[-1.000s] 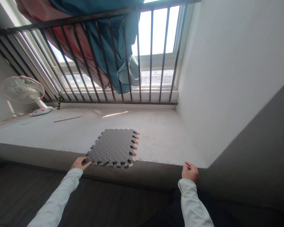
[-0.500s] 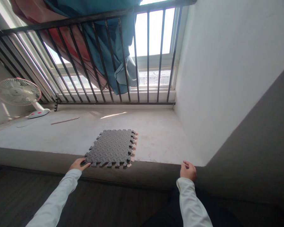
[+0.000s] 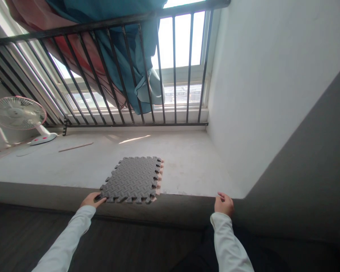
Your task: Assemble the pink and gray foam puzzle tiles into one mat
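Observation:
A grey foam puzzle mat [image 3: 133, 178] with a diamond tread lies on a raised pale concrete ledge [image 3: 192, 166], its near edge at the ledge's rim. A pinkish mat edge shows under its right side. My left hand [image 3: 92, 199] grips the mat's near left corner, fingers closed on it. My right hand [image 3: 224, 204] rests on the ledge's dark front rim near the right wall, fingers curled, holding nothing I can see. Both arms wear white sleeves.
A black barred railing [image 3: 158, 75] stands before the window at the ledge's back, with teal and red cloth [image 3: 124, 45] hung over it. A pink-and-white fan [image 3: 19, 115] stands at far left, a thin wooden stick [image 3: 76, 147] beside it. A white wall closes the right.
The view has shifted slightly; the mat's near edge now sits a little closer to the ledge rim. Both hands stay where they were.

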The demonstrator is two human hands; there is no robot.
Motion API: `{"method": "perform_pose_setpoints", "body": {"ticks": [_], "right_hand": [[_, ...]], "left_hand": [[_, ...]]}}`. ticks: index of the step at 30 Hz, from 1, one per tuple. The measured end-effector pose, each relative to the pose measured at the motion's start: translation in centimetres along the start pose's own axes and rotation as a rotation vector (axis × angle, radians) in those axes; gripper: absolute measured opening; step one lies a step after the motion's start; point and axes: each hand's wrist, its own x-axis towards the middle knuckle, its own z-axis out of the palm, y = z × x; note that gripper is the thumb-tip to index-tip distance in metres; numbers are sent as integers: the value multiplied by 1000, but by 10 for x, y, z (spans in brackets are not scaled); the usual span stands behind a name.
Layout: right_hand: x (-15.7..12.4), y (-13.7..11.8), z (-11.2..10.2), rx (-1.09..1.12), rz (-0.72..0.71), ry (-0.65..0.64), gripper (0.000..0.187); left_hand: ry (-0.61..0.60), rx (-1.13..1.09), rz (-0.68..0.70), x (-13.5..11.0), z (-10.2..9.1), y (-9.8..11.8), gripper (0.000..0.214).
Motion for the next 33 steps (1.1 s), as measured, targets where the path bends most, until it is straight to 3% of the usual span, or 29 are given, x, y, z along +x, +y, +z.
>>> {"method": "perform_pose_setpoints", "body": {"ticks": [15,21,33], "right_hand": [[-2,-2,1,-12,-42,5,28],[0,-2,1,-7,13,1,27],[-3,-6,-7,17,-54,-2,27]], "left_hand": [[30,-35,10,-2,3,-1,40],[25,-35,15,-2,6,-2,39],[31,-45,-1,-4,5,2,38]]}}
